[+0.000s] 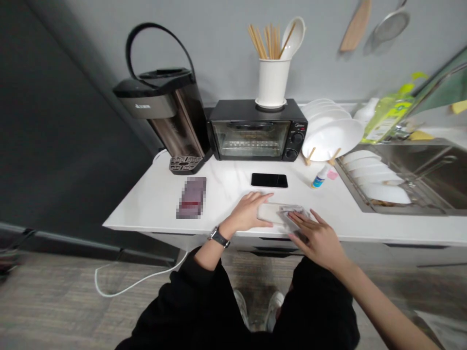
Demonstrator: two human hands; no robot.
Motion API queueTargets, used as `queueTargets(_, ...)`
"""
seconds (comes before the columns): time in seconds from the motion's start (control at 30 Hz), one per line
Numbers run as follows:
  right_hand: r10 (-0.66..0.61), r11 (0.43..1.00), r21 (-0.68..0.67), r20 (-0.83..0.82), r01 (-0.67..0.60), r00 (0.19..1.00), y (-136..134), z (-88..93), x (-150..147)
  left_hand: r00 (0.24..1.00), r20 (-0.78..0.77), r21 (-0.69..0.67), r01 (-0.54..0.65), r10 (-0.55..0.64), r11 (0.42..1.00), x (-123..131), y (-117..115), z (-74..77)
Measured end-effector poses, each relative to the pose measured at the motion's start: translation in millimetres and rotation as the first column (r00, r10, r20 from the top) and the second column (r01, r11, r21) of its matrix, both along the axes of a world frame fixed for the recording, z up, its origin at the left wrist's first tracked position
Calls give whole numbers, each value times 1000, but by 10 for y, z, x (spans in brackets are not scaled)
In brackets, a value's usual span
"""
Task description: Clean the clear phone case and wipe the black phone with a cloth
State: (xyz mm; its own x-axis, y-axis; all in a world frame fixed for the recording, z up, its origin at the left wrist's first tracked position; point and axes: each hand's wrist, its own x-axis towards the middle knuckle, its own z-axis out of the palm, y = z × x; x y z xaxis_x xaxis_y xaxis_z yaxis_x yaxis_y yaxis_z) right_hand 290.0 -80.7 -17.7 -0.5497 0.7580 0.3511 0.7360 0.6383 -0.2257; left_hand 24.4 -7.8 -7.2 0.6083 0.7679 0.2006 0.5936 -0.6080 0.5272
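By the tabletop (146,206)'s front edge, the left hand (248,213) holds a pale case (269,212) between its fingers (262,199), while the right hand (321,240), fingers outstretched, presses a tissue (291,209) on it.

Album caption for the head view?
Left hand holds a pale flat item; right hand presses a crumpled sheet on it.

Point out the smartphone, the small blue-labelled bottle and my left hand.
Smartphone (269,180): head view, middle of its black screen.
Small blue-labelled bottle (318,181): head view, on its label.
Left hand (248,212): head view, back of the hand.
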Motion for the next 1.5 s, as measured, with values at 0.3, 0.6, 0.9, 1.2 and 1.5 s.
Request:
queueTargets(0.3, 110, 991, -79, 42, -107, 993, 266, 99, -88, 1000, -2, 2, -21, 21, 1000, -72, 34, -31)
queueTargets(0.6, 150, 981, -123, -39, -153, 988, 182, 104, -454, 999, -20, -2, 32, -32, 999, -33, 39, -15)
queueTargets(0.9, 10, 997, -73, 8, -9, 1000, -45, 27, 1, 998, -13, 13, 59, -59, 998, 17, 34, -36)
queueTargets(1.2, 30, 998, -54, 11, -29, 999, 223, 65, -36, 1000, -9, 14, -10, 11, 1000, -39, 83, -58)
queueTargets(1.5, 212, 973, -88, -1, -211, 977, 362, 50, -440, 1000, -2, 42, 22, -22, 999, -41, 48, -46)
